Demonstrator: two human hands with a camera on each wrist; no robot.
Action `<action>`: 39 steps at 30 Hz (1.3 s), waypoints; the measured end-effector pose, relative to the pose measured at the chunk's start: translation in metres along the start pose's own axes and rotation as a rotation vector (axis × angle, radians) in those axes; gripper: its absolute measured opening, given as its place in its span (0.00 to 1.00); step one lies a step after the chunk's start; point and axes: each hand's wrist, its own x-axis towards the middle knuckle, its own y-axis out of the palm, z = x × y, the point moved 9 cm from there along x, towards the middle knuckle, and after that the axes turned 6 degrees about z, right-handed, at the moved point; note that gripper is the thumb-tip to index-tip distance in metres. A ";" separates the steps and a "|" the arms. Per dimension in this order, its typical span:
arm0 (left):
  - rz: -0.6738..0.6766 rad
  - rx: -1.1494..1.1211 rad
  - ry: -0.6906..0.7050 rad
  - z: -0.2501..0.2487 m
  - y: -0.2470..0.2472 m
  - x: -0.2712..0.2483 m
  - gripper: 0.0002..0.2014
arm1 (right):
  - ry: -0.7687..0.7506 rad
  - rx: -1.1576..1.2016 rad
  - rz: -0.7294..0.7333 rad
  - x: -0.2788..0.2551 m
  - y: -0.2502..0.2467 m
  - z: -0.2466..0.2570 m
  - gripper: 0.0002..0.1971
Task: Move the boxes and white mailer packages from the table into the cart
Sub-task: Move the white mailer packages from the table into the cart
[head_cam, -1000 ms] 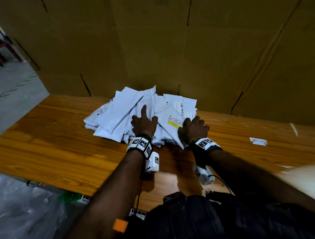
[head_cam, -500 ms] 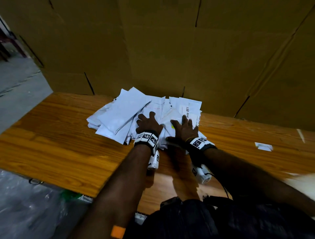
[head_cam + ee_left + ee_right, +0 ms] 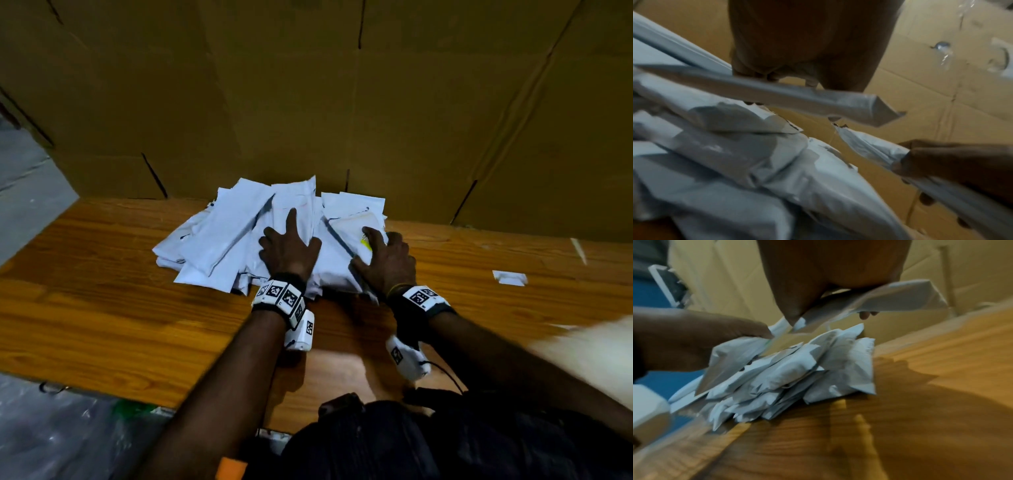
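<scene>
Our left hand (image 3: 289, 248) lies flat, fingers spread, on top of the heap of white mailers (image 3: 226, 233). Our right hand (image 3: 385, 260) curls its fingers round the edge of one mailer (image 3: 900, 295) at the heap's right side, thumb pressing on top. The heap sits at the table's (image 3: 102, 308) far edge, against a wall of cardboard (image 3: 342, 102). Bare wood lies open left, right and toward us. The mailers overlap too much to count. One paper scrap (image 3: 509, 277) lies well apart on the right.
</scene>
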 end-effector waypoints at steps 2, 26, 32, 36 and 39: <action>0.000 -0.092 0.059 -0.017 0.007 -0.014 0.38 | 0.063 0.052 -0.033 -0.010 -0.006 -0.022 0.36; 0.589 0.076 0.758 -0.220 0.248 -0.248 0.34 | 0.807 0.266 -0.197 -0.251 -0.045 -0.325 0.34; 0.656 0.099 0.873 -0.270 0.284 -0.322 0.32 | 0.925 0.322 -0.289 -0.319 -0.068 -0.380 0.35; 0.758 0.090 0.891 -0.296 0.310 -0.377 0.32 | 0.973 0.365 -0.358 -0.367 -0.085 -0.419 0.35; 0.821 0.124 0.927 -0.321 0.331 -0.427 0.31 | 1.024 0.397 -0.418 -0.408 -0.104 -0.454 0.38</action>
